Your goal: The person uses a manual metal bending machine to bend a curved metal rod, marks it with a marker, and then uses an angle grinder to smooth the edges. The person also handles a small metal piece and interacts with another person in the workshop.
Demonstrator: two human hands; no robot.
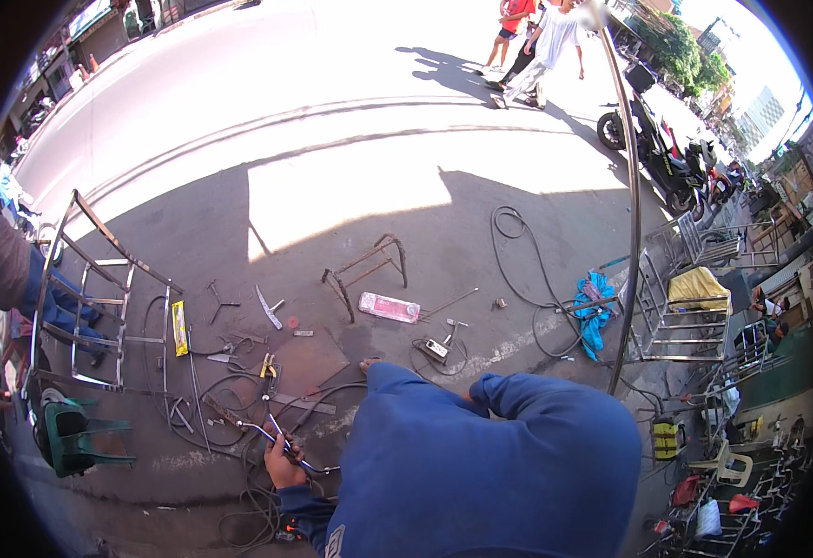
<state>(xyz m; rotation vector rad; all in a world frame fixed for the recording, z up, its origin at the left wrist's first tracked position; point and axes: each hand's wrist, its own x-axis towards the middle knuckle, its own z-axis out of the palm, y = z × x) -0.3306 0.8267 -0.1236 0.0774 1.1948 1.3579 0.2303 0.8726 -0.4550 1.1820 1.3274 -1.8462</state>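
My left hand (pixel 284 462), at the end of a dark blue sleeve, is closed around shiny, slim metal rods (pixel 259 428) that cross and bend; their exact kind is unclear. Just beyond it lie a brass-coloured clamp (pixel 269 366), a flat metal strip (pixel 306 404) and tangled dark cables (pixel 256 502) on the ground. My right arm (pixel 546 400) is bent in front of my body, and its hand is hidden behind the blue sleeve and torso.
A metal frame (pixel 123 316) and green plastic chair (pixel 73 437) stand left. Ahead lie a hammer (pixel 270 309), small rusty frame (pixel 367 270), pink-and-white box (pixel 389 307) and power outlet (pixel 437 349). An upright pole (pixel 631 205), blue cloth (pixel 593 312) and motorcycle (pixel 657 149) are right; people (pixel 541 51) walk beyond.
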